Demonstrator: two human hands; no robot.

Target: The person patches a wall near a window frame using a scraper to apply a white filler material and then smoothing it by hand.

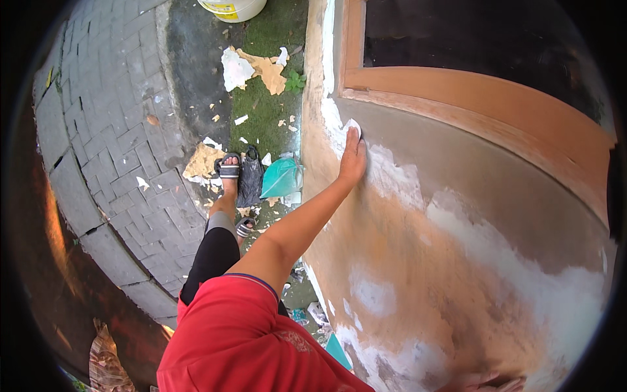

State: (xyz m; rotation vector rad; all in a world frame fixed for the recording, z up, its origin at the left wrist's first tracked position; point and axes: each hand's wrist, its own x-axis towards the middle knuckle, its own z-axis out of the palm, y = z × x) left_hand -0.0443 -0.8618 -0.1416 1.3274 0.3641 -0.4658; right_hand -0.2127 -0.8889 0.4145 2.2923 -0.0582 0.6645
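Lower centre of frame: red short-sleeved fabric shirt [222, 333], navy trim [255, 279] at sleeve edge, faint pale print [295, 340]. Left of centre: black close-fitting legwear [212, 258] with grey lower band [222, 221]; dark open-toed sandals [228, 171], white-striped straps.

Wall [405, 255] at 4 o'clock is of matt plaster, rough, w/ chalky white patches [372, 291]. The window frame [470, 99] at 2 o'clock looks like painted wood, approx. smooth. Pavers [121, 153] at 10: coarse concrete. Bucket [245, 9] at 11: smooth plastic. Shirt [235, 326] at 7: matt cloth.

The flat plaster wall [398, 261] is blotched tan, grey-brown and white, the short-sleeved fabric shirt [241, 333] red, the open-toed strap sandals [228, 171] striped black-and-white.
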